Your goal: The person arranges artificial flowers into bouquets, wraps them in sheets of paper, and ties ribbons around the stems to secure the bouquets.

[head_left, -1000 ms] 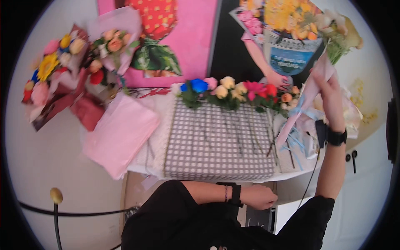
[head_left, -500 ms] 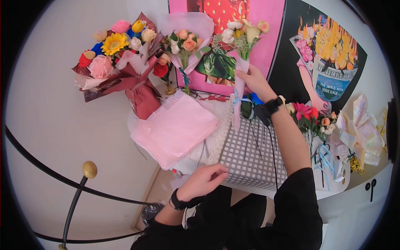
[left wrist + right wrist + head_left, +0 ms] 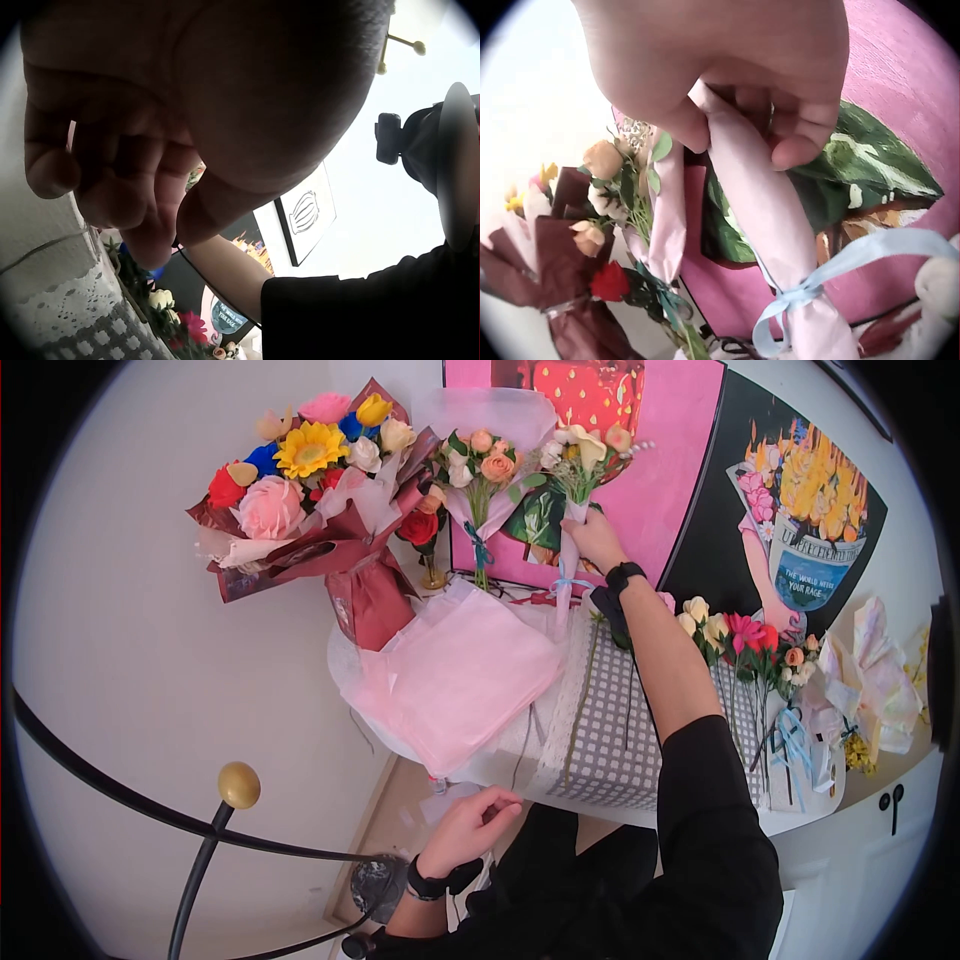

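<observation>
From where I'm standing, the nearest thing is the left hand (image 3: 468,828), just off the near side of the pink paper stack (image 3: 470,680). Its fingers curl loosely, with nothing visible in them. The stack lies on the white bench (image 3: 500,763), and to its right is a checked cloth (image 3: 615,735).

Past the stack's far right corner, the right hand (image 3: 597,542) pinches a slim wrapped bouquet (image 3: 567,555) by its pink paper, thumb on 1 side and fingers on the other. The bouquet is upright, blooms above the grip and pale blue ribbon (image 3: 799,296) below it. I can't tell whether its foot rests on anything.

To handle it well, I'd say, keep that pinch firm but light, since the paper looks easy to crease, and keep the ribbon tails from snagging. The blooms sit close to the peach-rose bouquet (image 3: 497,467) behind the stack, so a straight, slow path seems wise.

Farther right of the stack, loose flowers (image 3: 745,632) line the cloth's far edge. Beyond the stack's far left side stands a dark red bouquet (image 3: 370,590); behind everything, a pink picture (image 3: 680,460).
</observation>
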A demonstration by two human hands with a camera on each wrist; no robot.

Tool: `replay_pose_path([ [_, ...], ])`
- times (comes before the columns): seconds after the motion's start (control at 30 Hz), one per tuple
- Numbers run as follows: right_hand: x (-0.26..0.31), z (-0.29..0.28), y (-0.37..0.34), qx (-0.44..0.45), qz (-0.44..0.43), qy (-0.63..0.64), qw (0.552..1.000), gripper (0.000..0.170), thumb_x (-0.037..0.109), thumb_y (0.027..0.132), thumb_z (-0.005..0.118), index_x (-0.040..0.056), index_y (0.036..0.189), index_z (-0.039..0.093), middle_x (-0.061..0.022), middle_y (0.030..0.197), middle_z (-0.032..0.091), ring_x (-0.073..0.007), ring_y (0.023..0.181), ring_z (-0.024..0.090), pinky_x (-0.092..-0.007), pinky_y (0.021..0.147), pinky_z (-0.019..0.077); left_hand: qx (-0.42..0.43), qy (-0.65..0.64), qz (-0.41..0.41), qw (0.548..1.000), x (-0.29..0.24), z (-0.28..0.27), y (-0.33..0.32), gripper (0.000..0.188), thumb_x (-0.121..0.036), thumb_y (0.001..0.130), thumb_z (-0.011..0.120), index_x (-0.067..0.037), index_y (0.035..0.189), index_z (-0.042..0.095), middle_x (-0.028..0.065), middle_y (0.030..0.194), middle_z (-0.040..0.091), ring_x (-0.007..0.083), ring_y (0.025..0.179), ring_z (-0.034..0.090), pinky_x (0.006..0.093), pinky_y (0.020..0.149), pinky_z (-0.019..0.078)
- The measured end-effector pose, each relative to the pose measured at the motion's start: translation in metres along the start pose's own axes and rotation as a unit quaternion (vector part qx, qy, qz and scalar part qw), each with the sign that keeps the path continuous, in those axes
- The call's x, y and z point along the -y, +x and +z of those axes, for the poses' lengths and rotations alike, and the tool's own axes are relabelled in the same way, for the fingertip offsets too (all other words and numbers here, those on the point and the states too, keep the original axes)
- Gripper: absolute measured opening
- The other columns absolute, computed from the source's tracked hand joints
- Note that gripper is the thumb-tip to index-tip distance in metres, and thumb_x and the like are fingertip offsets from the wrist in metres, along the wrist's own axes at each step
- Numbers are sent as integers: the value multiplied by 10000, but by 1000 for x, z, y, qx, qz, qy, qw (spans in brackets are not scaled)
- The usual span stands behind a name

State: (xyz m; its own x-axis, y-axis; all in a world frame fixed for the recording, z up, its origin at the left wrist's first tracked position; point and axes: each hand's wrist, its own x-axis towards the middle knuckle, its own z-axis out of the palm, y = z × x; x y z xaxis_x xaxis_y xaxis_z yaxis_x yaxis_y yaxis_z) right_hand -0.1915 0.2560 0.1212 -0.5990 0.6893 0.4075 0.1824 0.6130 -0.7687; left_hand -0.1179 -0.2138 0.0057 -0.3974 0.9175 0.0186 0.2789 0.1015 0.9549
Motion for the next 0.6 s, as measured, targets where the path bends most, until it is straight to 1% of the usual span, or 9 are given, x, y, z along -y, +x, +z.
replay_pose_path([
  [0.03, -10, 3, 5, 1, 2, -1, 1000, 393, 275, 851, 652, -19, 1113, 644, -222, 1026, 697, -380, 983, 665, -410, 873, 497, 2, 5, 9, 1000, -4, 0, 0, 176, -169, 944, 635, -31, 1054, 650, 38, 765, 657, 90, 630, 558, 249, 604, 469],
  [0.1, -22, 6, 8, 48, 41, -43, 997, 465, 321, 833, 678, -19, 1147, 636, -226, 1054, 693, -369, 996, 668, -398, 887, 497, 4, 8, 19, 1000, -5, 0, -2, 176, -167, 945, 633, -31, 1056, 651, 36, 761, 652, 93, 635, 563, 250, 609, 471],
  [0.23, -28, 6, -5, 37, 37, -42, 998, 570, 380, 811, 702, -27, 1199, 612, -240, 1106, 678, -356, 1011, 670, -394, 895, 500, 12, -24, 23, 999, 7, 4, -5, 176, -163, 947, 629, -31, 1061, 649, 37, 769, 657, 87, 638, 565, 248, 606, 469],
  [0.33, -40, 1, -6, 21, 48, 4, 999, 651, 418, 795, 717, -41, 1237, 583, -253, 1130, 665, -347, 1005, 673, -397, 890, 507, 19, -25, 29, 999, 11, 5, -7, 173, -159, 947, 629, -30, 1061, 648, 33, 773, 661, 80, 638, 562, 246, 600, 465],
  [0.4, -53, 0, -6, -51, 35, -61, 996, 675, 436, 786, 721, -47, 1236, 580, -246, 1078, 675, -331, 984, 681, -399, 871, 516, 22, -18, 32, 999, 8, 6, -8, 172, -156, 946, 631, -29, 1060, 648, 28, 772, 661, 75, 639, 560, 244, 597, 463],
  [0.43, -44, -6, -19, -50, 39, -60, 996, 675, 436, 786, 721, -47, 1236, 580, -246, 1078, 675, -331, 984, 681, -399, 871, 516, 23, -27, 34, 999, 4, 7, -8, 158, -146, 943, 637, -31, 1051, 649, 3, 780, 624, 58, 648, 523, 230, 601, 443],
  [0.5, -16, -29, -53, -69, -26, -130, 989, 604, 393, 797, 716, -45, 1196, 605, -204, 1001, 687, -292, 917, 688, -369, 825, 528, 24, -35, 36, 998, -3, 9, -10, 145, -136, 941, 644, -33, 1043, 651, -23, 787, 587, 40, 658, 486, 215, 606, 424],
  [0.57, 27, -54, -105, 9, -70, -56, 996, 424, 282, 860, 684, -36, 1136, 638, -158, 942, 686, -225, 858, 675, -337, 783, 527, 25, -36, 14, 999, -10, 12, -8, 143, -132, 940, 643, -32, 1042, 655, -7, 802, 626, 40, 676, 525, 214, 617, 439],
  [0.6, 59, -64, -141, 63, -77, 23, 995, 335, 220, 887, 659, -27, 1113, 649, -136, 933, 683, -197, 840, 662, -328, 771, 524, 26, -36, 17, 999, -11, 16, -6, 143, -132, 940, 643, -32, 1042, 655, -7, 802, 626, 40, 676, 525, 214, 617, 439],
])
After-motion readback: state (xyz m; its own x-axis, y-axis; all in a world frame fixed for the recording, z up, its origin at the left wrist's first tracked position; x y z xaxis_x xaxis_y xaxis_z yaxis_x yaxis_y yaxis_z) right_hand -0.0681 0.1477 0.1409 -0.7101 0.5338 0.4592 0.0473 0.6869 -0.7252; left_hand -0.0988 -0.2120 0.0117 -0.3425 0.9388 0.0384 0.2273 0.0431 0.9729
